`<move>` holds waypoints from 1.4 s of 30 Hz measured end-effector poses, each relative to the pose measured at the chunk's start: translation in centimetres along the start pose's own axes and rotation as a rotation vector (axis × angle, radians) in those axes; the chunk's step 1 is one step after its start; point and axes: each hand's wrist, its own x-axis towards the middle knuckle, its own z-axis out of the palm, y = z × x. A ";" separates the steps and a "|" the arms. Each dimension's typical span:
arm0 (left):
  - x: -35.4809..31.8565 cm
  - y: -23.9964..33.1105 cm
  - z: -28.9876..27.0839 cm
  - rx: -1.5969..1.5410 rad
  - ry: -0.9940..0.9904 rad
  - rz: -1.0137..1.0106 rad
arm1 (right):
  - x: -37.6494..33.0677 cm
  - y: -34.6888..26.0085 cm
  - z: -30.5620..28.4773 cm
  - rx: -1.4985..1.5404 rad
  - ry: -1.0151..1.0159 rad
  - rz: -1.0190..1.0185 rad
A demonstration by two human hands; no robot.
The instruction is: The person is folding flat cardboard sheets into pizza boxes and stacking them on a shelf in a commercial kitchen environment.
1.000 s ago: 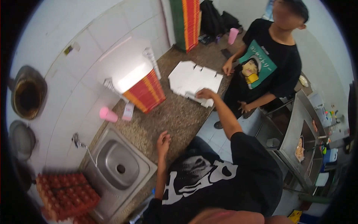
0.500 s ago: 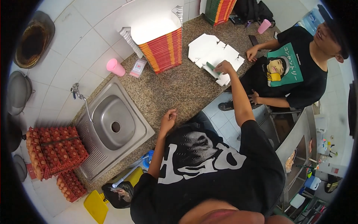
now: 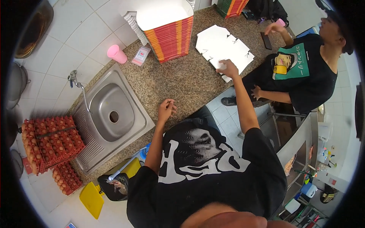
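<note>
A flat white cardboard box blank (image 3: 218, 43) with slots and flaps along its edges lies on the speckled stone counter, right of centre. My right hand (image 3: 229, 70) is at its near edge, thumb and fingers apart, resting on or just over a flap. My left hand (image 3: 166, 109) is at the counter's front edge, right of the sink, with its fingers curled in and nothing visible in them. Beyond my hands stands a tall stack of red and orange boxes (image 3: 173, 38), white inside.
A steel sink (image 3: 114, 110) sits at left, with egg trays (image 3: 57, 140) beside it. A pink cup (image 3: 117, 54) and a small packet (image 3: 141, 56) stand behind. At right, a co-worker (image 3: 304, 72) in a black shirt has one hand (image 3: 274, 27) by a dark phone (image 3: 266, 40).
The green strip seen by my right hand on the blank no longer shows; the flap looks flat and white. My left hand moved slightly. The co-worker's hand rose off the counter toward the phone.
</note>
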 end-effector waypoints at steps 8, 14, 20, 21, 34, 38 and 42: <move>0.2 0.3 0.2 0.051 0.021 -0.013 | 1.6 1.9 0.9 0.144 -0.051 -0.015; 0.0 0.2 0.4 0.055 0.046 -0.040 | 3.1 0.0 -0.2 0.102 -0.234 -0.130; 0.0 0.3 0.5 0.045 0.051 -0.015 | 4.0 0.1 0.3 0.134 -0.231 -0.250; 0.1 0.1 0.5 0.039 0.051 -0.005 | 3.9 0.2 0.4 0.209 -0.244 -0.226; 0.0 0.1 0.8 0.066 0.095 -0.054 | 2.1 -0.2 -1.5 0.571 -0.265 0.008; -0.3 0.7 0.8 0.078 0.097 -0.021 | 2.0 -0.3 -1.6 0.565 -0.259 0.003; -0.4 0.5 0.7 0.086 0.104 -0.009 | 2.4 -0.8 -2.6 0.406 -0.169 -0.079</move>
